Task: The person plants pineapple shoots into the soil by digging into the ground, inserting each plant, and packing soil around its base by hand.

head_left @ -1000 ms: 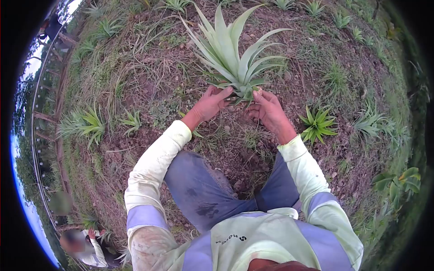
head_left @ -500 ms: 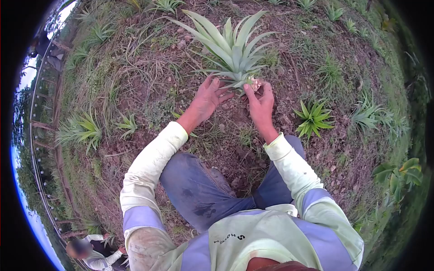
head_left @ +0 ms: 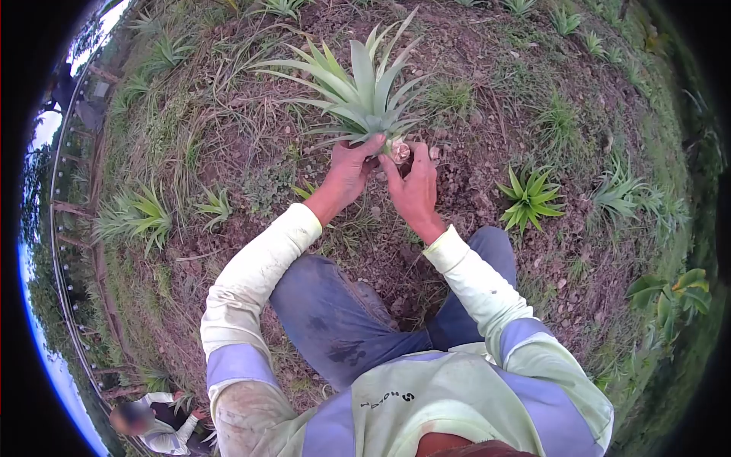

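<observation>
A young pineapple plant (head_left: 365, 95), with long grey-green leaves fanning away from me, is held above the soil ahead of my knees. My left hand (head_left: 350, 171) is closed round its lowest leaves, the thumb lying across them. At its short, pale, rough stem end (head_left: 400, 150), my right hand (head_left: 415, 189) pinches with thumb and fingers. The two hands are close together, and the fingers behind the leaves are partly hidden.
Reddish soil with weeds surrounds my bent legs. Right of my knee grows a small bright-green pineapple plant (head_left: 529, 198); others (head_left: 148, 217) stand at left. A co-worker (head_left: 156, 423) is at the lower left, near a fence rail (head_left: 55, 206).
The pineapple plant has shifted left and turned slightly, showing more of its stem end. My left hand has closed onto the lower leaves. My right hand has moved left with the stem.
</observation>
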`<state>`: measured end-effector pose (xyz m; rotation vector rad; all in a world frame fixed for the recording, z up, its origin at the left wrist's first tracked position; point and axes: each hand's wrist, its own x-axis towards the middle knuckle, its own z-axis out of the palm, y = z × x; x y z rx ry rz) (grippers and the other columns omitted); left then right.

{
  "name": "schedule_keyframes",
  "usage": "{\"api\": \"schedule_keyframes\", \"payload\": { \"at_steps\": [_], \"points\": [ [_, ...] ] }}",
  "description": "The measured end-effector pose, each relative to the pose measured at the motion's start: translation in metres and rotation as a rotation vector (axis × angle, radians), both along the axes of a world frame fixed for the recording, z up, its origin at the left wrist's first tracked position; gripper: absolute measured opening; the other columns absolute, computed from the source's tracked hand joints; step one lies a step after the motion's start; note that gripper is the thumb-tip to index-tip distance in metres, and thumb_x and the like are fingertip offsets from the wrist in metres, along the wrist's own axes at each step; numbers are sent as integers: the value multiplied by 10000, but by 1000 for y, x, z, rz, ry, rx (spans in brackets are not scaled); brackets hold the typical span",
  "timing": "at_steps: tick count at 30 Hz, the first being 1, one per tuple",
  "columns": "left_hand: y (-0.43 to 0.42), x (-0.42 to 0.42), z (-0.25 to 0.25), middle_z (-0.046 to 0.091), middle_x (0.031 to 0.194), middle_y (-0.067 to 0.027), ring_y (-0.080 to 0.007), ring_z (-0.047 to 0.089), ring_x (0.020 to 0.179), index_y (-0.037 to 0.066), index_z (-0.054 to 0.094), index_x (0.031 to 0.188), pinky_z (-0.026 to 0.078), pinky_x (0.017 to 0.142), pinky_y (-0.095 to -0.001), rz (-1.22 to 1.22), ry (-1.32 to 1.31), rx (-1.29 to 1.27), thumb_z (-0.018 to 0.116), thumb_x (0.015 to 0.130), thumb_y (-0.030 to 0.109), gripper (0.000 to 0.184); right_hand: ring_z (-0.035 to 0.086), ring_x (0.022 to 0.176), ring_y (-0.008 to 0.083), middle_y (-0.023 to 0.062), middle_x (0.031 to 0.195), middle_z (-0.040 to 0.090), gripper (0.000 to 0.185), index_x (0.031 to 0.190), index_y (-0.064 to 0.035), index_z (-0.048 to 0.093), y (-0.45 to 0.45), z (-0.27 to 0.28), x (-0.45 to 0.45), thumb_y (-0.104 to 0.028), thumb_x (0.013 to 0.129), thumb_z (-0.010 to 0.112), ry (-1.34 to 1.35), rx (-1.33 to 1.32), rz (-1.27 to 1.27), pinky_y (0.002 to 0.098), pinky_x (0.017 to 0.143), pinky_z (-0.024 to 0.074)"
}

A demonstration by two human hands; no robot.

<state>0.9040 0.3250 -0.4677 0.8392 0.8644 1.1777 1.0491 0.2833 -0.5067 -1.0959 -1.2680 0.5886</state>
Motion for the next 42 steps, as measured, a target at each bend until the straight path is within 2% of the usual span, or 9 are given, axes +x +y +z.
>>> {"api": "schedule_keyframes", "payload": {
  "at_steps": [1, 3, 5, 13, 15, 21, 27, 29, 42],
  "points": [
    [-2, 1, 0, 623, 1376, -98, -215, 645, 1227, 80, 406, 1502, 549, 1011, -431, 1, -1, 0, 841, 908, 87, 736, 685, 846, 434, 239, 965, 664, 390, 1127, 10, 536, -2, -5, -2, -212, 941, 798, -61, 12, 20, 495, 719, 533],
    [-8, 3, -2, 664, 1314, -79, -217, 670, 1163, 62, 524, 1408, 555, 989, -412, 60, 1, 65, 851, 893, 75, 610, 667, 852, 467, 242, 958, 644, 399, 1127, 1, 520, -6, -11, -4, -219, 941, 795, -123, 22, 39, 515, 711, 526],
    [-13, 5, -1, 660, 1317, -77, -216, 660, 1189, 59, 527, 1409, 555, 996, -409, 61, 40, 52, 839, 905, 76, 593, 651, 840, 497, 243, 944, 619, 408, 1117, -16, 483, -11, -16, -5, -225, 944, 787, -192, 34, 43, 546, 685, 510],
    [-9, 6, -6, 652, 1292, -65, -199, 656, 1157, 74, 539, 1402, 556, 989, -406, 35, 129, 70, 842, 894, 70, 592, 659, 797, 500, 245, 949, 622, 398, 1110, -27, 447, -19, -20, -3, -208, 953, 765, -288, 11, 79, 562, 637, 509],
    [-13, 9, 1, 664, 1259, -57, -188, 662, 1117, 52, 563, 1366, 559, 932, -375, 117, 79, 67, 893, 835, 71, 625, 662, 798, 498, 245, 945, 625, 394, 1109, -25, 448, -21, -17, -5, -203, 953, 763, -291, 13, 82, 561, 636, 512],
    [-10, 6, -6, 666, 1255, -72, -195, 667, 1113, 42, 566, 1363, 571, 933, -376, 180, 96, 90, 901, 814, 70, 644, 670, 810, 491, 251, 979, 632, 382, 1114, -22, 457, -31, -17, -7, -184, 947, 761, -296, -11, 106, 552, 647, 524],
    [-10, 6, -9, 693, 1213, -77, -199, 694, 1060, 16, 588, 1336, 580, 915, -375, 168, 161, 91, 903, 804, 78, 622, 670, 844, 513, 258, 944, 665, 368, 1111, -17, 487, -40, -17, -4, -162, 939, 779, -245, -14, 100, 536, 671, 518],
    [-12, 8, -8, 696, 1209, -77, -198, 697, 1053, 16, 591, 1334, 580, 911, -372, 167, 168, 95, 902, 805, 79, 617, 668, 832, 492, 240, 991, 629, 377, 1098, -19, 469, -41, -18, -2, -171, 931, 770, -285, -36, 113, 552, 653, 530],
    [-12, 12, -18, 704, 1216, -82, -187, 696, 1050, -4, 609, 1321, 573, 914, -361, 147, 257, 119, 910, 792, 79, 614, 669, 835, 490, 236, 999, 630, 370, 1086, -21, 474, -55, -30, 4, -176, 928, 771, -253, -95, 105, 547, 654, 532]
  ]
}}
